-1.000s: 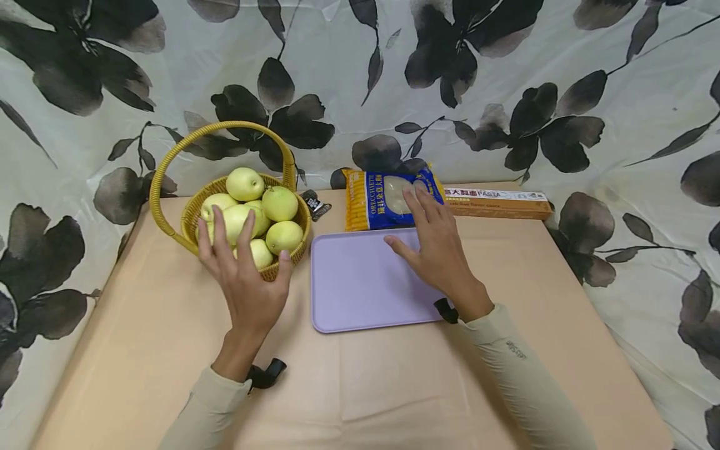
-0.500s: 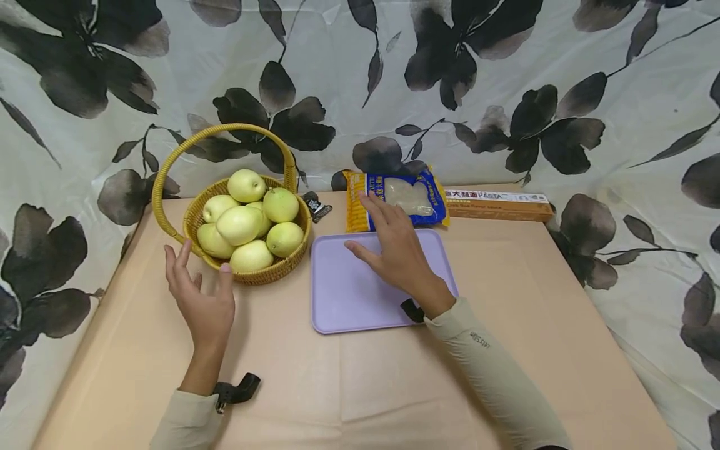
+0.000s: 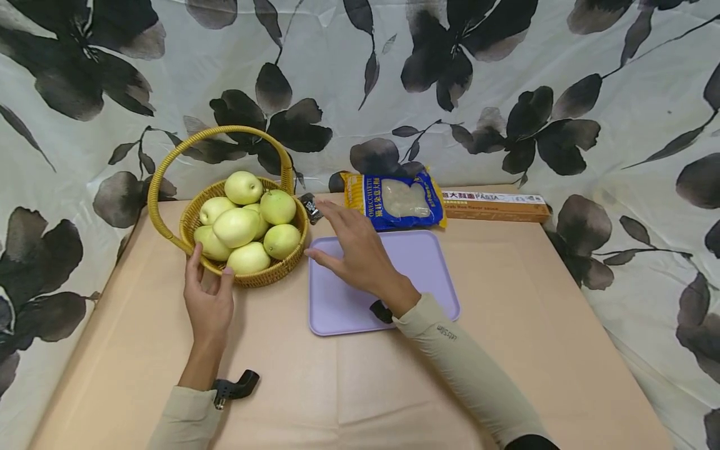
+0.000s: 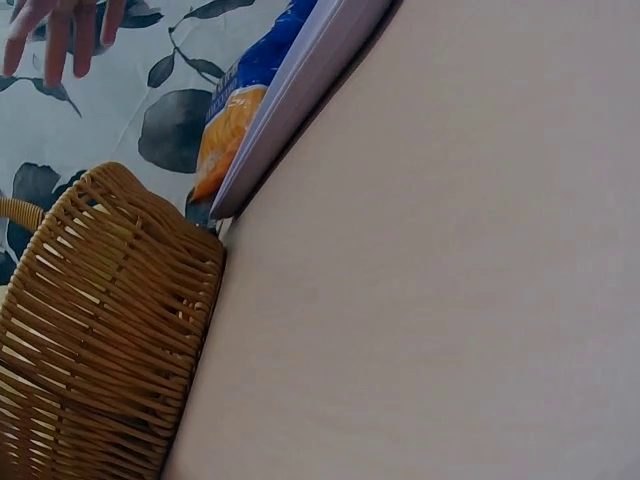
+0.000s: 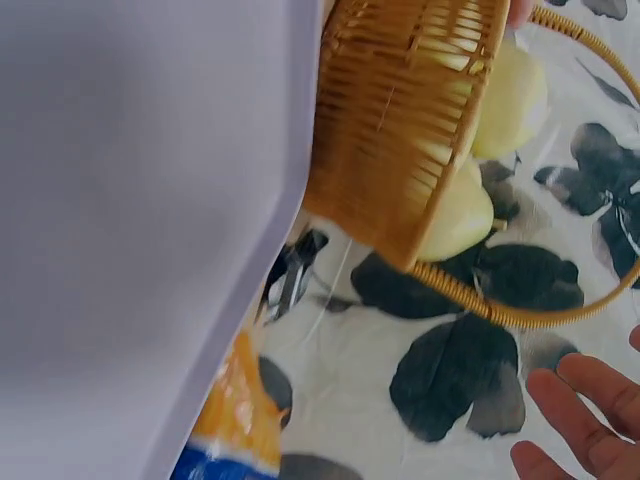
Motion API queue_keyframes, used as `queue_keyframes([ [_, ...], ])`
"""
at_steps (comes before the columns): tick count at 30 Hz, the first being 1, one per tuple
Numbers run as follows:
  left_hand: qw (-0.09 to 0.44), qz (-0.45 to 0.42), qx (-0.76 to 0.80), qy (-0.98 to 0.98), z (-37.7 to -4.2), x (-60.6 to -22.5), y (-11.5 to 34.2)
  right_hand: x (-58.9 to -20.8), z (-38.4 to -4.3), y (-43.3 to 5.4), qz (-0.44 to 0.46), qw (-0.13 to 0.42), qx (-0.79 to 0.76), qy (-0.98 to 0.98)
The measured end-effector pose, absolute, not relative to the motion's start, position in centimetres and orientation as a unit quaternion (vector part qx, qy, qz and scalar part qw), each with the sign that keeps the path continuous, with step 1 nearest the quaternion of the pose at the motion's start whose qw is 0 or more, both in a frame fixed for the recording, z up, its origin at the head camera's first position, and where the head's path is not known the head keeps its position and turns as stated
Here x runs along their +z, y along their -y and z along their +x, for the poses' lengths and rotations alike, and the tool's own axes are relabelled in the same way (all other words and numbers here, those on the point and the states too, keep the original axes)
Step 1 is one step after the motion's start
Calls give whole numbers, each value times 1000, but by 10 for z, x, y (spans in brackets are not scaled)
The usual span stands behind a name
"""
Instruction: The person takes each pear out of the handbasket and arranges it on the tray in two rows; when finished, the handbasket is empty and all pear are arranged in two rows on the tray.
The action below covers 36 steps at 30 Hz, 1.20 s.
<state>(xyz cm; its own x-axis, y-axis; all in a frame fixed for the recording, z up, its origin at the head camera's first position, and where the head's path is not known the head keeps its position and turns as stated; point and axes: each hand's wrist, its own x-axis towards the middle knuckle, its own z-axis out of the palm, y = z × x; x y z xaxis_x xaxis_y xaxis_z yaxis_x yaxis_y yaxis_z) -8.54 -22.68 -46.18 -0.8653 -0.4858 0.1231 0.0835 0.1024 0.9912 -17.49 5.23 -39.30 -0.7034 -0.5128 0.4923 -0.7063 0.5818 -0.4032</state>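
Note:
A wicker basket (image 3: 272, 273) with a tall arched handle stands at the back left, holding several yellow-green pears or apples (image 3: 235, 227). My left hand (image 3: 208, 309) is at its near left rim, fingertips against or very close to the wicker; exact contact is hard to make out. Above the lilac tray (image 3: 332, 312) my right hand (image 3: 360, 253) hovers with fingers extended toward the basket, holding nothing. In the right wrist view, the fingers (image 5: 590, 410) of that hand are apart from the basket's side (image 5: 390, 130).
Behind the tray lies a blue-and-yellow bag of orecchiette pasta (image 3: 402, 201). A long orange pasta box (image 3: 495, 207) lies to its right. A small black packet (image 3: 310, 206) sits between basket and bag. A floral cloth (image 3: 450, 144) hangs behind the table.
My right hand has moved left from over the pasta bag to over the tray's left part. My left hand has gone from in front of the fruit to the basket's near left rim.

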Motion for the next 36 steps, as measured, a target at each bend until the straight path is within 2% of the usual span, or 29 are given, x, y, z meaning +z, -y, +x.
queue_keyframes([
  [9,198,150,-673,696,-83,-467,230,-390,-182,-9,380,147,325,853],
  [20,184,155,-656,715,-82,-470,232,-388,-197,46,381,74,338,857],
  [31,197,140,-673,699,-84,-470,231,-387,-216,85,402,21,289,868],
  [36,204,136,-671,700,-84,-470,230,-389,-220,93,401,19,254,880],
])
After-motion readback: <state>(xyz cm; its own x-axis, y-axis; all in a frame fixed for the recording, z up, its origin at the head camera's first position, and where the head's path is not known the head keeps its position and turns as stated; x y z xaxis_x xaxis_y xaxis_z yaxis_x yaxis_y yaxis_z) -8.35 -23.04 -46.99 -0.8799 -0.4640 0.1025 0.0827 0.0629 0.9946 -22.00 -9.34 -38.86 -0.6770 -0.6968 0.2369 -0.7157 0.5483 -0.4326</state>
